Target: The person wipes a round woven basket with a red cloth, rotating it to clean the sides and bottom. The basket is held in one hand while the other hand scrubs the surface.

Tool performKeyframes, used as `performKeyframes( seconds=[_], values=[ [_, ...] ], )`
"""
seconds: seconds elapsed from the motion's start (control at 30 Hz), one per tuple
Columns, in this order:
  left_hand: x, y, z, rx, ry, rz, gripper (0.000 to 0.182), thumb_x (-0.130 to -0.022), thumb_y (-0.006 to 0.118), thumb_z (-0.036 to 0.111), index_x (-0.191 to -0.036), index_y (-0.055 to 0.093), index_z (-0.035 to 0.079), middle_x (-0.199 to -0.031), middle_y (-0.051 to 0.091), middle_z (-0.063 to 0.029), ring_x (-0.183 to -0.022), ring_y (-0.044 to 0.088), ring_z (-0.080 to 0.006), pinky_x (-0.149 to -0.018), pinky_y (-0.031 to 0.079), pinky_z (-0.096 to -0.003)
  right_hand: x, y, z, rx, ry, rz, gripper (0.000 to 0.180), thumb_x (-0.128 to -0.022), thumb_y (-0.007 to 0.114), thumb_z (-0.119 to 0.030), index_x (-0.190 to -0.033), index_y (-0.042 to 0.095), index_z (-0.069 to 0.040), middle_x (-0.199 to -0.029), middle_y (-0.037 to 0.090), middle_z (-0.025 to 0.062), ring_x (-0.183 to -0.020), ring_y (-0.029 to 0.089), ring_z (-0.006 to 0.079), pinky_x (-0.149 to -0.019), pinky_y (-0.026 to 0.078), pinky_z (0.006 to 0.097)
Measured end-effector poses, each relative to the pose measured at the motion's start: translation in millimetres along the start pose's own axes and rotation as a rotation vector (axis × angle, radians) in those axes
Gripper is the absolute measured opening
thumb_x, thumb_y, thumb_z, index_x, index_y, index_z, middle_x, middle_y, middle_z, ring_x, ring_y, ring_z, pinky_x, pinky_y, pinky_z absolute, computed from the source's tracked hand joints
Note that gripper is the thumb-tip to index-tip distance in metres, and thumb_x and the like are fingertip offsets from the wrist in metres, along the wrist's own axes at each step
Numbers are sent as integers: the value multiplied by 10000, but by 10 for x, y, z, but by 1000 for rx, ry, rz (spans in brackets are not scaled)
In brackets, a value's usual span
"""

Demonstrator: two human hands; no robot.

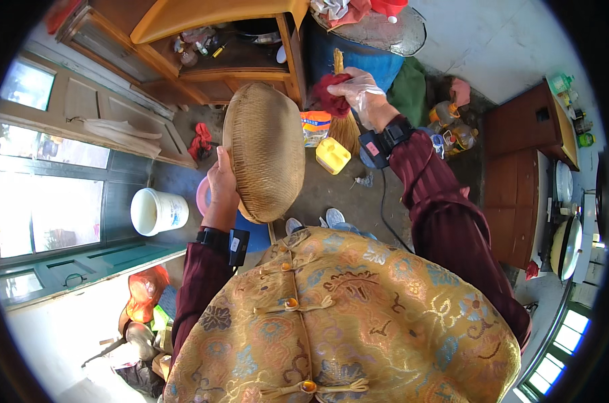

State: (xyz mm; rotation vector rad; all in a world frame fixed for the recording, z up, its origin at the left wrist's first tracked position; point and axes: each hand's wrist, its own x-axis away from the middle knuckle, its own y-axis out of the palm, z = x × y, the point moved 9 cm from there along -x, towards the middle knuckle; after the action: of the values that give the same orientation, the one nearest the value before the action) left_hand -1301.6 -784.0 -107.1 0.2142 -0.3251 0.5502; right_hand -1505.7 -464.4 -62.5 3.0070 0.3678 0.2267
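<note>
My left hand [222, 182] grips the near left rim of a woven wicker basket [269, 151], which is tilted so that its curved outer side faces up. A dark stain-like patch shows on the weave. My right hand [359, 94], in a thin clear plastic glove, holds a bunched dark red cloth [333, 94] up and to the right of the basket, apart from it. Behind the cloth stands a straw broom [345, 133]. Below the cloth are a yellow plastic jug [333, 156] and an orange and white printed bag [315, 126].
A wooden cabinet [234, 75] and a blue barrel [354, 50] stand ahead. A white bucket [159, 211] is at left, near the door. Oil bottles [460, 138] sit on the floor at right, beside brown cabinets [511, 201]. A black cable [385, 206] hangs from my right wrist.
</note>
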Motion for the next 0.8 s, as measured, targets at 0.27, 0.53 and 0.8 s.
performKeyframes(
  seconds=[0.27, 0.53, 0.8],
  values=[
    [14, 311, 115, 89, -37, -220, 615, -1053, 367, 540, -1336, 549, 24, -1215, 668, -110, -1054, 657, -239, -901, 549, -387, 1364, 1692, -313, 728, -965, -526, 623, -706, 878, -307, -1289, 659, -295, -1474, 505, 88, -1443, 317, 430, -1142, 291, 590],
    [5, 336, 309, 375, -27, -329, 697, -1036, 342, 596, -1423, 473, 31, -1368, 590, -127, -1200, 601, -289, -1036, 486, -452, 940, 1765, -592, 732, -1006, -220, 670, -699, 840, -352, -1314, 649, -166, -1284, 555, 197, -1155, 518, 432, -1000, 438, 512],
    [-331, 376, 879, 639, 4, -356, 675, -1049, 288, 580, -1523, 361, 105, -1512, 463, -99, -1363, 468, -310, -1151, 369, -476, 949, 2241, -1373, 909, -1138, -163, 628, -702, 815, -344, -1287, 660, -175, -1301, 538, 146, -1246, 459, 404, -988, 412, 554]
  ],
)
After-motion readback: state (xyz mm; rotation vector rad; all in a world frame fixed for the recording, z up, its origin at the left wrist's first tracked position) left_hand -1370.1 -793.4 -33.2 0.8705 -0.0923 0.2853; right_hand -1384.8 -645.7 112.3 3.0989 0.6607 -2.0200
